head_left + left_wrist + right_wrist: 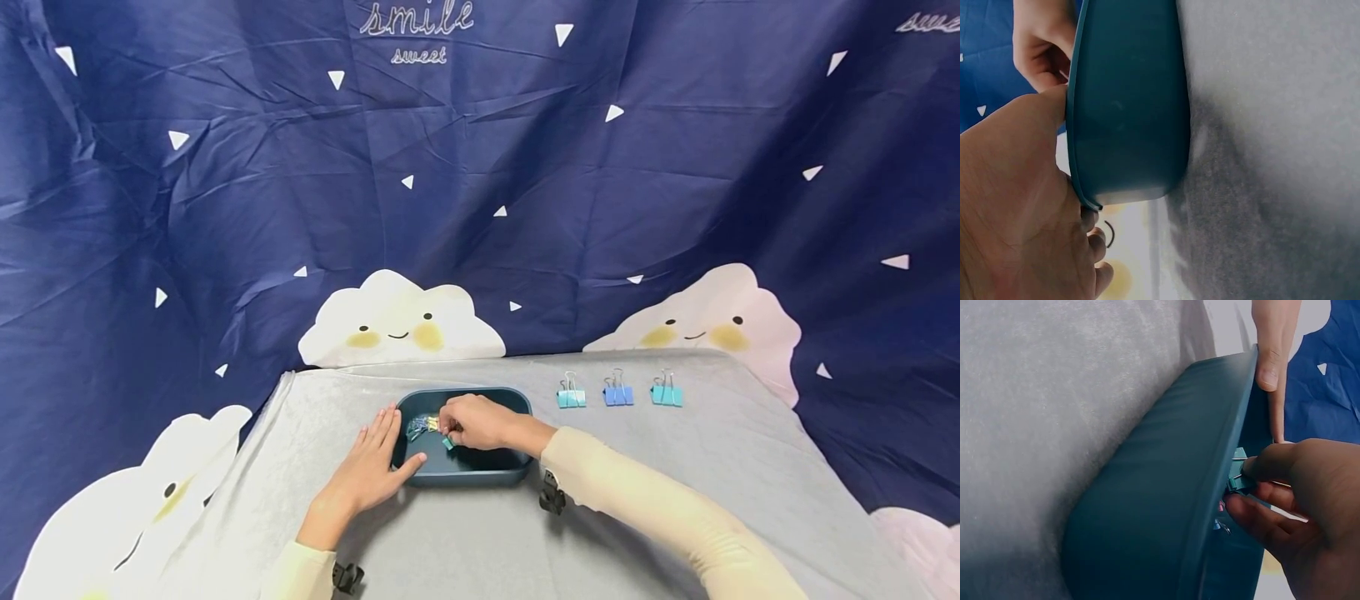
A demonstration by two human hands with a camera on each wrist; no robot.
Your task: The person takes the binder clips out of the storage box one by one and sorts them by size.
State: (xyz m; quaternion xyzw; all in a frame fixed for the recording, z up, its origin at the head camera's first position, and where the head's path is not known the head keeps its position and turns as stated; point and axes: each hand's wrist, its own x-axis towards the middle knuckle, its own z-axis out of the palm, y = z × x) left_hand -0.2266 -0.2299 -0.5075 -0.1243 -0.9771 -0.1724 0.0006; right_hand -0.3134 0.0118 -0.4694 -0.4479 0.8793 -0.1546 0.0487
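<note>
Head view: tray (463,479), dark teal, on grey cloth (480,533). Left hand (366,467) at the tray's nine o'clock end, fingers straight and apart, lying along the rim, thumb reaching across the near side. Right hand (480,421) inside the tray, sleeve (652,504) coming in from four o'clock; fingers curled together, small teal clip (448,444) at their eight o'clock. Pile (422,425) of small clips, blue and yellow among them, on the tray floor toward nine to ten o'clock. Row of larger clips on the cloth between two and three o'clock from the tray, well apart from it: pale teal (572,398), blue (618,396), teal (667,396); wire handles toward twelve. Blue curtain behind (480,225), printed with clouds. Left wrist view: tray wall tall at twelve; left hand at eight, thumb touching the rim, other fingertips past the tray's end. Right hand at eleven; its hold cannot be told from here. Right wrist view: right hand at four o'clock, thumb and fingers clamped on the teal clip, just inside the rim. Pink and blue bits below it, partly hidden. Left hand at one, thumb on the rim.
</note>
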